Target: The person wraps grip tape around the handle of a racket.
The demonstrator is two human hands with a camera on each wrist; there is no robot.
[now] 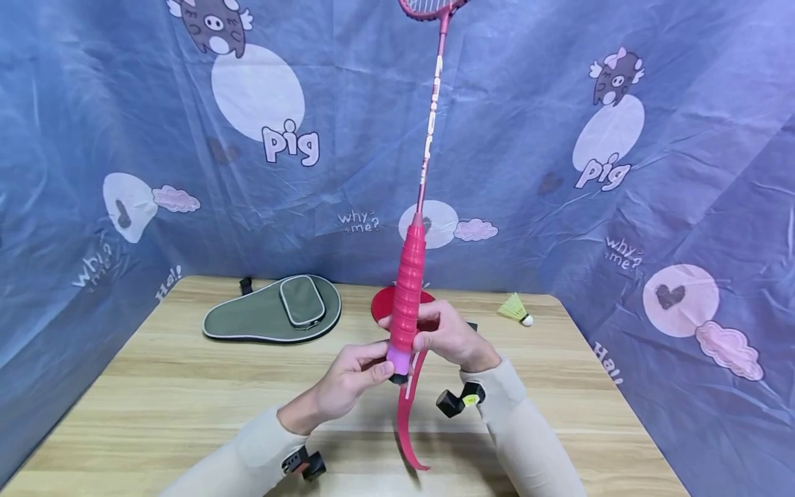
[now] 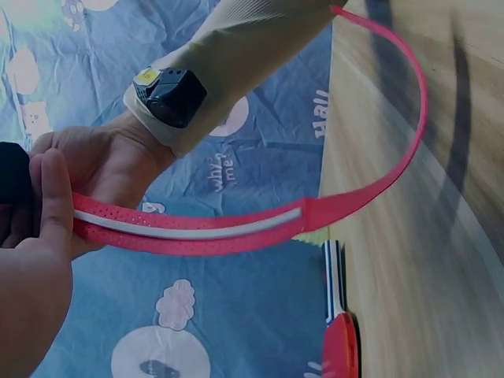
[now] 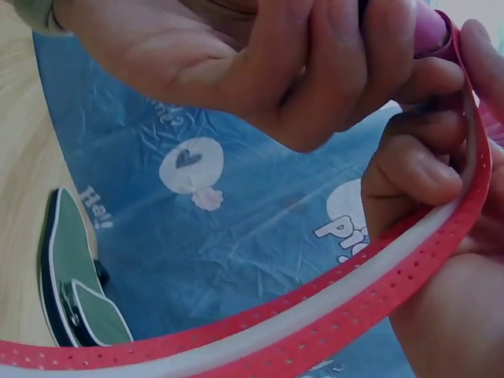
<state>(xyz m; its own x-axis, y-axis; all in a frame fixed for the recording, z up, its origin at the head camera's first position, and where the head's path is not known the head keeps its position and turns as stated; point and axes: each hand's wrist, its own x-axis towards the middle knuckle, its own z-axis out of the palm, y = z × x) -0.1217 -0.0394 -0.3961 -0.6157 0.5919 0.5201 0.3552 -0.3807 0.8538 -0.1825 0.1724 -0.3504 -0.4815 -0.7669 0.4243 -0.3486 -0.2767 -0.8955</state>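
Observation:
A badminton racket [image 1: 428,138] stands nearly upright over the table, its head cut off by the top of the head view. My left hand [image 1: 350,379] holds it by the butt, where a purple stretch of handle [image 1: 398,360] shows above the black end. Red perforated grip tape [image 1: 408,276] is wound around most of the handle. At the lower wraps, my right hand [image 1: 452,337] pinches the tape between thumb and fingers. The loose tail of the tape [image 2: 197,232] curves down toward the table, with a white strip along its middle.
A green paddle case [image 1: 248,317] lies at the table's back left. Behind the handle is a red table tennis paddle [image 1: 381,304], partly hidden. A yellow shuttlecock [image 1: 514,308] lies at the back right. Blue printed cloth [image 1: 373,172] surrounds the wooden table [image 1: 155,407].

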